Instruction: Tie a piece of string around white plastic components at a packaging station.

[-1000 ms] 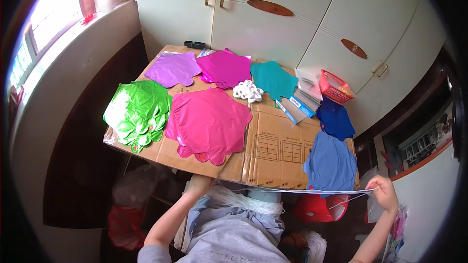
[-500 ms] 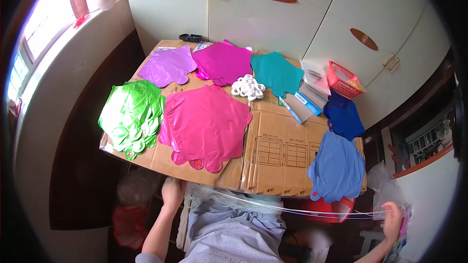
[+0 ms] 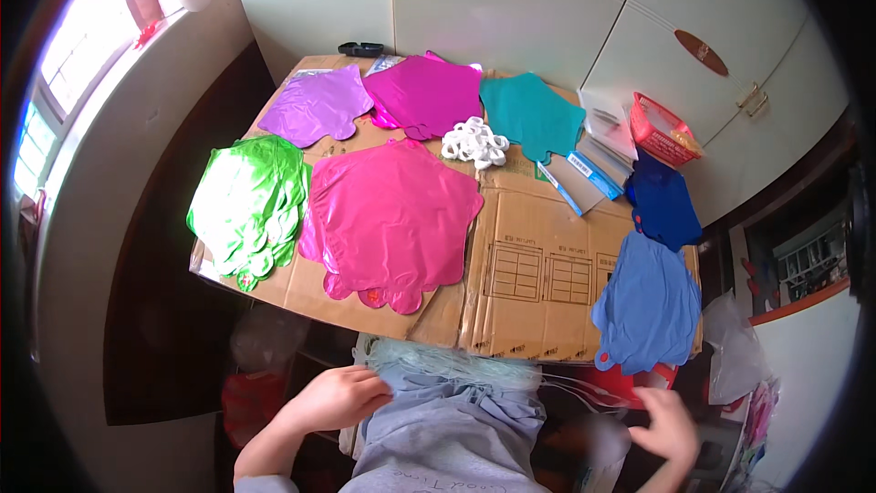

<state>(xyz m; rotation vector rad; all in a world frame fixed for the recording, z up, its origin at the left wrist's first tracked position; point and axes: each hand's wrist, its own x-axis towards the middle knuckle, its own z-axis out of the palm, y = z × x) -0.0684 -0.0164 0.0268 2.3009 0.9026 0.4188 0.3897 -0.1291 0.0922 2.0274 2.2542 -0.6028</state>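
A bundle of thin pale strings point(image 3: 456, 363) lies across my lap at the table's near edge. Several loose strands trail from it to the right, toward my right hand point(image 3: 668, 424). That hand has its thumb and forefinger apart, and the strand ends beside it are too fine to follow. My left hand point(image 3: 342, 397) hovers over the left side of my lap, its fingers curled together; whatever they may pinch is hidden. Beyond my hands, a stack of pink, scallop-edged foil balloons point(image 3: 392, 219) lies flat on the cardboard-covered table point(image 3: 506, 333).
More flat stacks surround it: shiny green point(image 3: 246, 210), lilac point(image 3: 319, 105), magenta point(image 3: 424, 96), teal point(image 3: 532, 114), dark blue point(image 3: 664, 201) and light blue point(image 3: 648, 306). White rings point(image 3: 475, 143), a blue-white box point(image 3: 593, 175) and a red basket point(image 3: 663, 132) sit toward the back. Cabinets point(image 3: 511, 18) stand behind.
My right hand has come inward from the far right, and the taut strings have gone slack. My left hand has moved from the table's edge back over my lap.
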